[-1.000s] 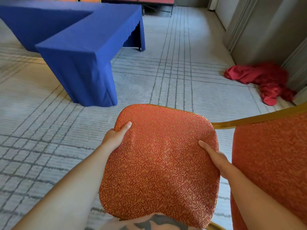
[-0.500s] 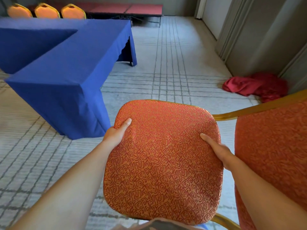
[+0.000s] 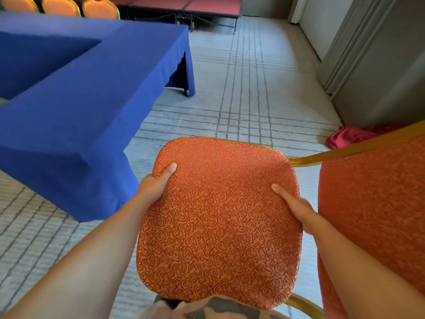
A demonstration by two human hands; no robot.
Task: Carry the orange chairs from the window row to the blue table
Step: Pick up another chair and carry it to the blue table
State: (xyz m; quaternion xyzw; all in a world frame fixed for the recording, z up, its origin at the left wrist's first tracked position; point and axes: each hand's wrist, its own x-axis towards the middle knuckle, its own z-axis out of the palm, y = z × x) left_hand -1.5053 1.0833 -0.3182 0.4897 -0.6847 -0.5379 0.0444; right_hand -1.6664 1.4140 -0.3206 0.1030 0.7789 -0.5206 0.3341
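Observation:
I carry an orange patterned chair [image 3: 218,222] with a gold frame, its seat held up in front of me and its backrest at the right edge of view. My left hand [image 3: 156,185] grips the seat's left edge, thumb on top. My right hand [image 3: 293,208] grips the right edge the same way; the fingers of both hands are hidden under the seat. The blue table [image 3: 76,111], draped in blue cloth, stands just ahead to the left, its near corner close to my left arm.
Three orange chairs [image 3: 61,6] stand behind the table at the top left. A low red platform [image 3: 184,5] lies at the back. A red cloth heap [image 3: 351,137] sits on the carpet by grey wall panels [image 3: 379,65] on the right. Grey lined carpet [image 3: 248,88] stretches ahead.
The blue table has drawn nearer and larger on the left as I walk forward. The chairs behind it have come into view. My grip on the seat is unchanged.

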